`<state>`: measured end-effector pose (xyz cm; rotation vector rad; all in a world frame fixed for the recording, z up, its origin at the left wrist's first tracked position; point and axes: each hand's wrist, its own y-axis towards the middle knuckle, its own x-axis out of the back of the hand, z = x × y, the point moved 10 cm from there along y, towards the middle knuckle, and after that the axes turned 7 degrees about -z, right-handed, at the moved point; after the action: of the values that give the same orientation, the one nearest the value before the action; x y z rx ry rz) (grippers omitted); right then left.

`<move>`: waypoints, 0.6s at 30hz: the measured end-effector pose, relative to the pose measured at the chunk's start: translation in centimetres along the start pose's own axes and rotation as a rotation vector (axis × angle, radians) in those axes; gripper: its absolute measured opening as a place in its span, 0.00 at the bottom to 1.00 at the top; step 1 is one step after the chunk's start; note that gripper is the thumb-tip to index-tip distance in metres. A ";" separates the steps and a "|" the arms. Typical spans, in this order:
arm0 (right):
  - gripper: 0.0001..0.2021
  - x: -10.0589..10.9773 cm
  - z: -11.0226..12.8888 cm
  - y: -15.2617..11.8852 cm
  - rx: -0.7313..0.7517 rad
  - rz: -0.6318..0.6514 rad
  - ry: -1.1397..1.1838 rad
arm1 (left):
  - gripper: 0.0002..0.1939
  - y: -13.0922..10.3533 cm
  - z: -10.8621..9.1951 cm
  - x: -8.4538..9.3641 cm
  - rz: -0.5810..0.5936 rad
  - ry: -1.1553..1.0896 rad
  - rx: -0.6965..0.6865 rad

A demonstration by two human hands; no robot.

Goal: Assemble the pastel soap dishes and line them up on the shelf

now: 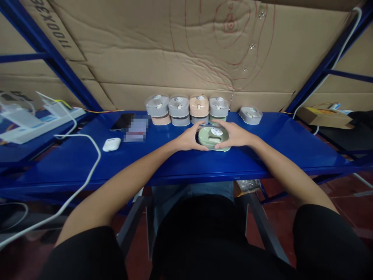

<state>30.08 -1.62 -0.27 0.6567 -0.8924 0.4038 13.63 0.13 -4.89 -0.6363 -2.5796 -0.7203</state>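
Note:
A green lidded box (211,137) in clear plastic, with a round white label on top, is near the front of the blue table. My left hand (190,137) curves around its left side, thumb at the front. On its right side, my right hand (234,135) grips it the same way. Behind it stand similar boxes stacked in pairs: a grey one (157,104) over a peach one, another grey one (179,105), a peach one (199,105) over a dark one, and a grey one (219,105) over a green one.
A single grey box (251,115) sits to the right of the stacks. On the left lie a white earphone case (112,144), a dark phone (122,121) and a blurred-out item (136,129). A white cable (94,163) crosses the table's left side. Cardboard (145,46) closes off the back.

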 end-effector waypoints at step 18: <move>0.46 0.0 1.5 -0.2 -0.035 0.056 0.049 | 0.69 -0.5 -1.1 -0.9 -0.005 0.081 0.030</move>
<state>29.32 -2.77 0.40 0.5884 -0.8711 0.4519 14.37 -1.12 -4.57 -0.5792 -2.5138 -0.6931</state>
